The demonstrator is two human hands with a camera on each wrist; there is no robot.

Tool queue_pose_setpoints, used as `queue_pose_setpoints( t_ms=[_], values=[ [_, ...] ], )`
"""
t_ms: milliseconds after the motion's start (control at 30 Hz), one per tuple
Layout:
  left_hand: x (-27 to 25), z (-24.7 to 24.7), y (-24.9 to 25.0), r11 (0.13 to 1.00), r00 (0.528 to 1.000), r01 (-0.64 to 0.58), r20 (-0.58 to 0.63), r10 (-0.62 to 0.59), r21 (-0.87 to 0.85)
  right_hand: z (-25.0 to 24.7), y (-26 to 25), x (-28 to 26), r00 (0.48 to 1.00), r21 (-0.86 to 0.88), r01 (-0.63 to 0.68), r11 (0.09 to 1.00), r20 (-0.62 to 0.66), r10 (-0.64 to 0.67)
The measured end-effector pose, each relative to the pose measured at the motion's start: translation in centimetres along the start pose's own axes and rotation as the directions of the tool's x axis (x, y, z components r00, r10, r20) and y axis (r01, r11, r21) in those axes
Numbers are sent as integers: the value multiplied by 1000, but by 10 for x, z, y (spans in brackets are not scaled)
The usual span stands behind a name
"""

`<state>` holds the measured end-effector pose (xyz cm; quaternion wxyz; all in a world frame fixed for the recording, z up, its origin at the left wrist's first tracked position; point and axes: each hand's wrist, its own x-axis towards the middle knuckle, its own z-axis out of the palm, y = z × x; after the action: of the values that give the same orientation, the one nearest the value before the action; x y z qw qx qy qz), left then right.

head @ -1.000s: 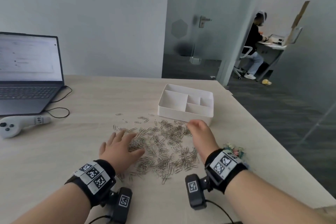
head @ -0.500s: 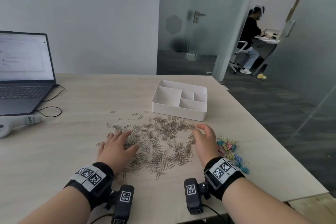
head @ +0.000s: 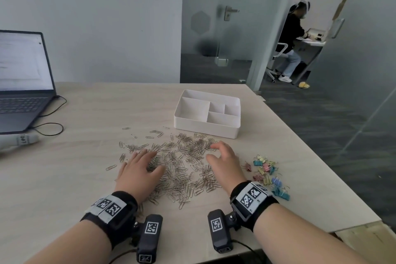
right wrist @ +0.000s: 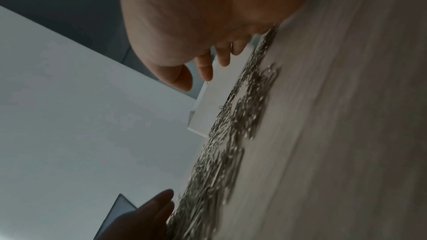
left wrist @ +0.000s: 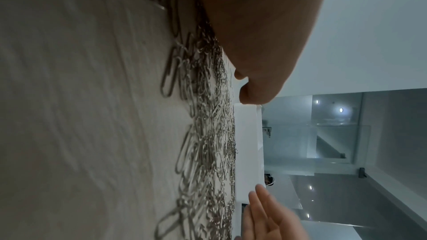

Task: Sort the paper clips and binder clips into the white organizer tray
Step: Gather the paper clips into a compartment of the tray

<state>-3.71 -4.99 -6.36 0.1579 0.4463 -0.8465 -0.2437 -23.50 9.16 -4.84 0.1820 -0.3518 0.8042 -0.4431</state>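
From the head view, the left hand [head: 139, 170] lies palm down on the left side of the paper clips [head: 182, 163], its fingers straight and slightly spread, holding nothing. The right hand [head: 225, 164] sits at the right edge of the same heap, fingers loosely bent, thumb pointing inward toward the clips; it grips nothing that shows. The silver clips are scattered over the wooden table [head: 85, 167], between the two hands and up to the near wall of the white organizer tray [head: 206, 128], which stands just beyond the heap with its compartments bare. The binder clips [head: 269, 174], in pastel colours, lie in a loose group just to the right of the right hand, apart from the paper clips. A laptop [head: 23, 83] is open at the far left, with a white controller [head: 19, 140] in front of it, and a seated person [head: 292, 38] works at a desk in the next room

From the left wrist view, the left palm rests over the paper clips [left wrist: 201, 116], the tray's white wall [left wrist: 248, 143] stands beyond them, and the right hand's fingers [left wrist: 261, 213] are straight and relaxed

From the right wrist view, the right hand [right wrist: 208, 25] hangs just above the clips [right wrist: 231, 134], fingers gently curved and holding nothing, with the tray [right wrist: 219, 98] ahead and the left hand [right wrist: 148, 214] at the bottom
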Motion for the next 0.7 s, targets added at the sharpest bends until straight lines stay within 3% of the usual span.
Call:
queue_pose_setpoints(
  t_ms=[167,333,700],
  values=[
    [-2,0,-1,1000,1000,-10,-18,9,-14,9,-3,2,999,-138,40,990,-4,-41],
    [0,2,-4,1000,999,-12,-30,12,-8,1,5,4,993,-247,-62,967,-109,36],
    [0,2,-4,1000,999,-14,-33,14,1,-11,10,10,983,-176,-69,982,-181,36]
  ],
)
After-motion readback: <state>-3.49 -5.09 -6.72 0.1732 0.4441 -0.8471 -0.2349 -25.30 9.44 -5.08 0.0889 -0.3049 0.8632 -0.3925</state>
